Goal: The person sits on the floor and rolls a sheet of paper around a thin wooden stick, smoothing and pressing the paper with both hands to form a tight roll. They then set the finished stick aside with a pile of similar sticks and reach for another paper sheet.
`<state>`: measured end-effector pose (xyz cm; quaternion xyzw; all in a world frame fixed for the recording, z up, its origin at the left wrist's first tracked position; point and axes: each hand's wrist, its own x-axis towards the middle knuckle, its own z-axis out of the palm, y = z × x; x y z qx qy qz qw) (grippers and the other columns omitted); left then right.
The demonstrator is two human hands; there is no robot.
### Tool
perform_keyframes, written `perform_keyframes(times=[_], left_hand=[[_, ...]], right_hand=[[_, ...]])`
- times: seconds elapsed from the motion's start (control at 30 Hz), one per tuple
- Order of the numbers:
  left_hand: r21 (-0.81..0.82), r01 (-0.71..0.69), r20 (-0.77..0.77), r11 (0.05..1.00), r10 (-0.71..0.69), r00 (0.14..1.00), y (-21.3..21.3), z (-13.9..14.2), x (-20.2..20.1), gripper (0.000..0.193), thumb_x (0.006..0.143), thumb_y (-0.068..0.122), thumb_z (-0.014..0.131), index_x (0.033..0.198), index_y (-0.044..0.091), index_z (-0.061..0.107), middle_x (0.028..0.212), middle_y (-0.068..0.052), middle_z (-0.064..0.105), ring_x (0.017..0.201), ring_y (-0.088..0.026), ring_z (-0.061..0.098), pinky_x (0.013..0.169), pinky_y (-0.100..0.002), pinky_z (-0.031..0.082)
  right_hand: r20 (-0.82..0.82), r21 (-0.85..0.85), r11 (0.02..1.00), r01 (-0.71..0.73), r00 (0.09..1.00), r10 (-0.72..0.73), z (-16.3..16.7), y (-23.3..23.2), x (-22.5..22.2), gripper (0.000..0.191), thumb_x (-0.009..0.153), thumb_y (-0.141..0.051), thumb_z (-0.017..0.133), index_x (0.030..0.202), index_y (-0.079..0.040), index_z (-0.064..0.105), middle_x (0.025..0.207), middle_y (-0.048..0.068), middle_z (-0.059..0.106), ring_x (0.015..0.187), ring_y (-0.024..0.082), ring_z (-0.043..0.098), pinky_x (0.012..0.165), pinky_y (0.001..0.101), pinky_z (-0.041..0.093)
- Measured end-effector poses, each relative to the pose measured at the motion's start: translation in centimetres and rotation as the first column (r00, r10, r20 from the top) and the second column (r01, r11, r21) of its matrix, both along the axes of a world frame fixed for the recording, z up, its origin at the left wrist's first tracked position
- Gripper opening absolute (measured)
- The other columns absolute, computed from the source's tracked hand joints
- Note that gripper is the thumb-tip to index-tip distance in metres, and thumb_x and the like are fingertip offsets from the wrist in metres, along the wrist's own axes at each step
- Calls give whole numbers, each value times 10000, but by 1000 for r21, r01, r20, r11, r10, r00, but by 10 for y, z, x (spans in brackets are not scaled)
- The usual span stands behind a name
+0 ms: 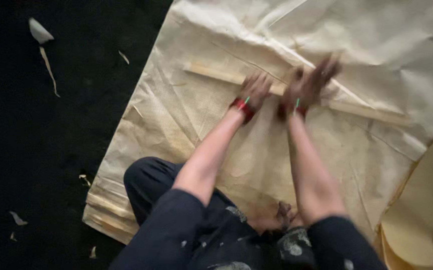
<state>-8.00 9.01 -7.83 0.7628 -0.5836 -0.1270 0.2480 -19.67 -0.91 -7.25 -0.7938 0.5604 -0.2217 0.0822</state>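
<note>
A long pale wooden strip [216, 74] lies slantwise across a beige woven sack sheet [176, 115] spread on the floor. My left hand [254, 90] rests on the strip near its middle, fingers curled over it. My right hand [310, 82] is just to the right on the same strip, blurred by motion, fingers spread upward. Both wrists wear red bangles. The strip's middle is hidden under my hands; its right end [371, 113] runs toward the sheet's edge.
The dark floor [51, 150] at left carries scattered wood shavings [46, 62]. My knee in dark trousers [149, 182] and a bare foot [282, 215] sit on the sheet. Another yellowish sheet [426, 210] lies at lower right.
</note>
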Motion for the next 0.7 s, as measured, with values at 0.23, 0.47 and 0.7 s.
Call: perform_keyframes(times=[0.23, 0.47, 0.7], left_hand=[[68, -50, -60, 996, 54, 997, 212, -66, -36, 299, 827, 204, 769, 1081, 143, 623, 1053, -89, 602, 1088, -316, 554, 943, -488, 422], [3, -29, 271, 1000, 27, 962, 190, -70, -20, 303, 824, 281, 796, 1023, 176, 592, 1068, -55, 574, 1111, -301, 507, 947, -493, 346], [-52, -42, 172, 998, 51, 984, 128, -71, -1, 340, 928, 345, 810, 1068, 140, 579, 1106, -77, 554, 1104, -296, 488, 994, -490, 352]], right_hand=[[-334, 159, 981, 111, 941, -53, -15, 158, -178, 755, 1083, -507, 521, 1685, -210, 176, 1753, 87, 119, 1625, 300, 102, 1266, 643, 67], [-451, 209, 947, 243, 883, -127, -16, 92, -124, 785, 1033, -477, 563, 1661, -191, 188, 1730, 125, 71, 1608, 308, 67, 1197, 725, 25], [-330, 107, 971, 212, 929, -166, 16, 11, -50, 821, 1066, -549, 519, 1674, -207, 88, 1757, 64, 40, 1644, 242, 56, 1221, 753, 8]])
